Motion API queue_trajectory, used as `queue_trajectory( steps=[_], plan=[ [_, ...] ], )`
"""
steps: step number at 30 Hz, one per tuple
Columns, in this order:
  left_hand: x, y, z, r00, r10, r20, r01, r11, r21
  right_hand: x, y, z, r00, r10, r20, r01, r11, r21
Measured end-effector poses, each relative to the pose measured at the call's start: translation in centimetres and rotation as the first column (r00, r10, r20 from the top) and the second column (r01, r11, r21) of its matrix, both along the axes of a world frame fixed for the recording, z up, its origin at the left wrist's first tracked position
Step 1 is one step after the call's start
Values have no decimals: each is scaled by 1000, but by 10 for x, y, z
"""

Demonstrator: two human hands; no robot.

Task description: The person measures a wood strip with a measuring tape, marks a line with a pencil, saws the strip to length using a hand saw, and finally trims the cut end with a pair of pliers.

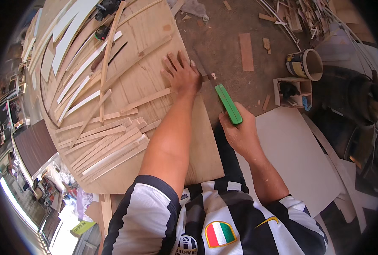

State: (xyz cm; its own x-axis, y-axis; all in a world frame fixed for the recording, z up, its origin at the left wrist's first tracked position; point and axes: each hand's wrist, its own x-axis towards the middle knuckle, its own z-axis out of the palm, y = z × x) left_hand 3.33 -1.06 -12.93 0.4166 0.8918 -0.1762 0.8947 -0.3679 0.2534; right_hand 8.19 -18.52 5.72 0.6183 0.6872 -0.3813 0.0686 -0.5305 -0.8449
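The left hand (181, 75) presses flat, fingers spread, on the plywood board (155, 51) near its right edge, just above a thin strip (145, 100). The right hand (240, 134), off that edge, is clamped on a green-handled saw (228, 103).

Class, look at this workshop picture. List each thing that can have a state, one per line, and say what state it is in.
Left hand: open, fingers spread, pressed flat on the plywood sheet.
Right hand: closed around the green-handled tool.
Green-handled tool: gripped, its working end at the sheet's edge.
Plywood sheet: lying flat, held down.
Thin wood strips: loose, piled on the sheet.
Bucket: open, tipped toward the camera.
White board: lying flat on the floor.
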Motion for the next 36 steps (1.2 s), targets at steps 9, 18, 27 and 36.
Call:
queue_trajectory(
  steps=[9, 18, 27, 36],
  plan=[
    [1, 0, -1, 1000, 0, 2, 0, 1000, -7, 0, 2, -1, 999, -36, -23, 36, 999, 7],
    [0, 0, -6, 1000, -2, -24, 2, 1000, 8, -2, 3, -8, 1000, -27, -5, 27, 1000, 15],
    [1, -2, -7, 1000, 13, -24, -12, 1000, 16, -4, 7, -11, 999, -24, 26, 24, 1000, 15],
    [-1, -2, -15, 1000, 12, 0, -12, 998, 55, -2, -8, -5, 1000, 0, 20, 0, 1000, 20]
  ],
)
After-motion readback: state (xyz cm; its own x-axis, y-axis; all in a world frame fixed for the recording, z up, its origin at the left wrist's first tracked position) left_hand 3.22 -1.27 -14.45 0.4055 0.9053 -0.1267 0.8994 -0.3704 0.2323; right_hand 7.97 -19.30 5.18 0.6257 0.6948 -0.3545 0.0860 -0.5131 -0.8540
